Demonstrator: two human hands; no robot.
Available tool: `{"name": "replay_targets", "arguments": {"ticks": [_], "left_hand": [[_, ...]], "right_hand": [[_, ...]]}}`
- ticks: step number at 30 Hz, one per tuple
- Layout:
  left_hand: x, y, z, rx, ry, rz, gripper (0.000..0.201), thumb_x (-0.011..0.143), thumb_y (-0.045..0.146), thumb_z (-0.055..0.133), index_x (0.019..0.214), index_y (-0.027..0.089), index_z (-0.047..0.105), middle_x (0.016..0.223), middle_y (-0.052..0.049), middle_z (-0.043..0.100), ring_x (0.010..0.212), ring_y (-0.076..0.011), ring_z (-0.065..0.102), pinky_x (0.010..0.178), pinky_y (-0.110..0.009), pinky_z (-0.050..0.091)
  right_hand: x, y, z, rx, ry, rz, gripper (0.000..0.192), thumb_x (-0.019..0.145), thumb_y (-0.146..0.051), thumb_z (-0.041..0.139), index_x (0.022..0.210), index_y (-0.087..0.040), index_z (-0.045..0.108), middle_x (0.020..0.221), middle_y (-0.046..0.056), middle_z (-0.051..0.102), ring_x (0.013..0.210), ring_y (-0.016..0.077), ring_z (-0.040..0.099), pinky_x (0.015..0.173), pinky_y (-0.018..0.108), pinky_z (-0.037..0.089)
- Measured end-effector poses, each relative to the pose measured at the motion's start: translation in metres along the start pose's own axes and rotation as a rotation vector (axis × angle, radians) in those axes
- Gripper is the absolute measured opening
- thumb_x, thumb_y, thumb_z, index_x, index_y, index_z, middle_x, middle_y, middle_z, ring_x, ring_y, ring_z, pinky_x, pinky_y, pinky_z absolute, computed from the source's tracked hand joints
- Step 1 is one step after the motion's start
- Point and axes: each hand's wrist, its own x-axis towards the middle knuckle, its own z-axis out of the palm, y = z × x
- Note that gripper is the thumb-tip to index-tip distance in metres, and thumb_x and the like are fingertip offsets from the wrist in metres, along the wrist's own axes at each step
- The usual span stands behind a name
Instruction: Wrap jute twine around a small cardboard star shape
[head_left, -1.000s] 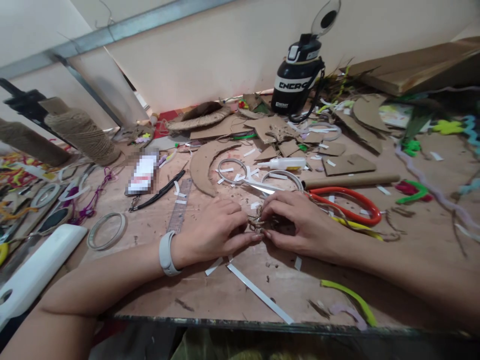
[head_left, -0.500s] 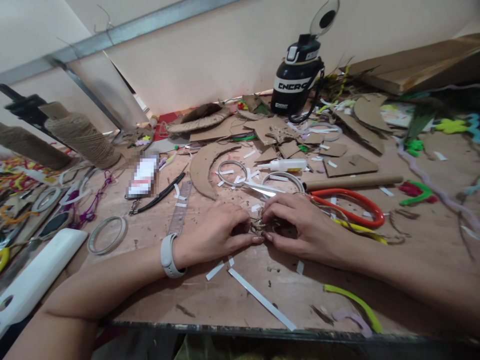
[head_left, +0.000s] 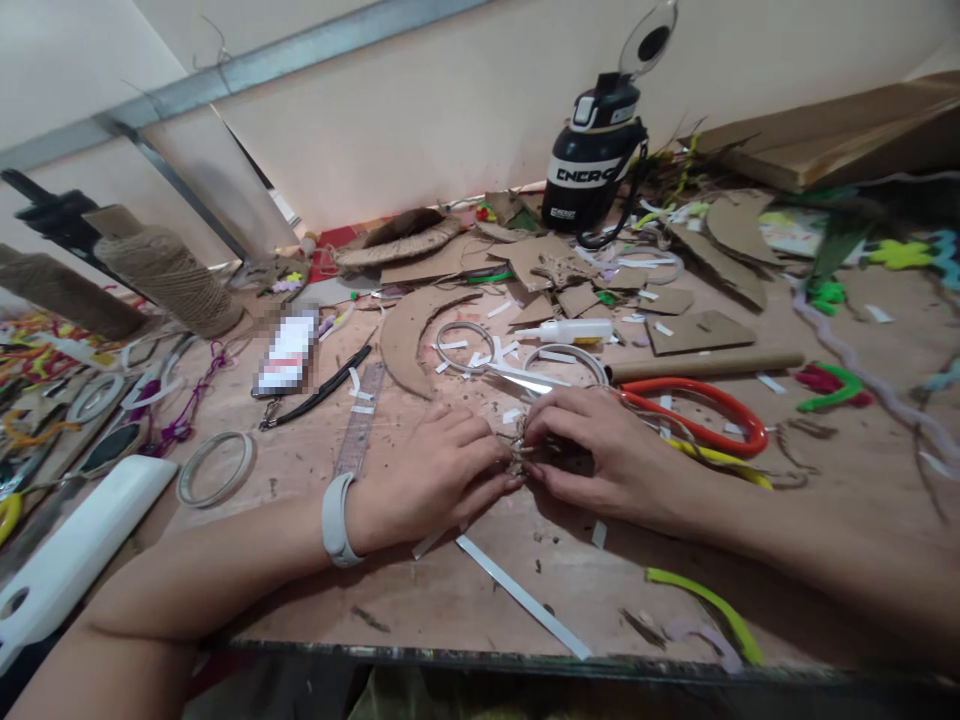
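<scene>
Left hand (head_left: 431, 470) slides closer; both hands' fingertips now pinch the small twine knot (head_left: 516, 452), right hand (head_left: 600, 450) opposite, tightening likely.

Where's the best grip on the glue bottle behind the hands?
Probably the fat white body of the glue bottle, pinched across its width from above. It lies flat on the table, nozzle pointing left, with cardboard scraps crowding the far side.

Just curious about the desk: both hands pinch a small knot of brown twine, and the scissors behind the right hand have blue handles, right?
Not quite. The head view shows the scissors have orange-red handles, not blue. Both the left hand and right hand do pinch the small brown twine knot.
</scene>
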Motion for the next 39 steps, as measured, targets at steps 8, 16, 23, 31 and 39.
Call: {"name": "replay_targets", "arguments": {"ticks": [8,16,23,31,39], "left_hand": [[0.003,-0.001,-0.002,0.188,-0.030,0.111,0.024,0.101,0.031,0.048,0.091,0.021,0.068,0.085,-0.002,0.066,0.082,-0.0171,0.055,0.075,-0.034,0.032],[-0.004,0.010,-0.004,0.183,0.088,0.104,0.032,0.098,0.043,0.051,0.093,0.015,0.067,0.081,-0.004,0.065,0.077,-0.0182,0.056,0.075,-0.034,0.037],[-0.013,0.022,-0.001,0.260,0.079,0.095,0.039,0.099,0.043,0.050,0.119,0.012,0.064,0.090,-0.005,0.067,0.084,-0.0205,0.058,0.077,-0.035,0.039],[-0.017,0.028,0.004,0.396,0.017,0.085,0.051,0.101,0.053,0.043,0.123,0.011,0.062,0.102,-0.006,0.068,0.094,-0.0206,0.058,0.085,-0.038,0.035],[-0.017,0.026,0.001,0.386,0.040,0.106,0.052,0.101,0.054,0.042,0.121,0.011,0.063,0.101,-0.006,0.069,0.096,-0.0200,0.059,0.087,-0.037,0.035]], "right_hand": [[0.000,0.001,0.002,-0.024,-0.002,0.006,0.008,0.083,-0.024,0.065,0.089,-0.020,0.063,0.093,0.006,0.064,0.086,0.0216,0.059,0.076,0.034,0.040],[0.000,0.000,0.000,-0.012,-0.004,-0.004,0.006,0.084,-0.024,0.064,0.089,-0.019,0.063,0.092,0.006,0.064,0.086,0.0210,0.059,0.076,0.033,0.041],[-0.001,0.001,0.002,-0.004,-0.005,0.023,0.007,0.084,-0.025,0.064,0.089,-0.020,0.063,0.095,0.006,0.064,0.088,0.0217,0.059,0.079,0.036,0.041],[-0.002,-0.001,0.001,0.019,-0.014,0.034,0.007,0.086,-0.025,0.062,0.090,-0.020,0.063,0.095,0.007,0.064,0.091,0.0225,0.058,0.080,0.036,0.042],[-0.002,-0.002,-0.002,0.028,-0.029,0.041,0.006,0.085,-0.023,0.062,0.090,-0.020,0.062,0.096,0.007,0.064,0.091,0.0226,0.059,0.080,0.035,0.041]]}}
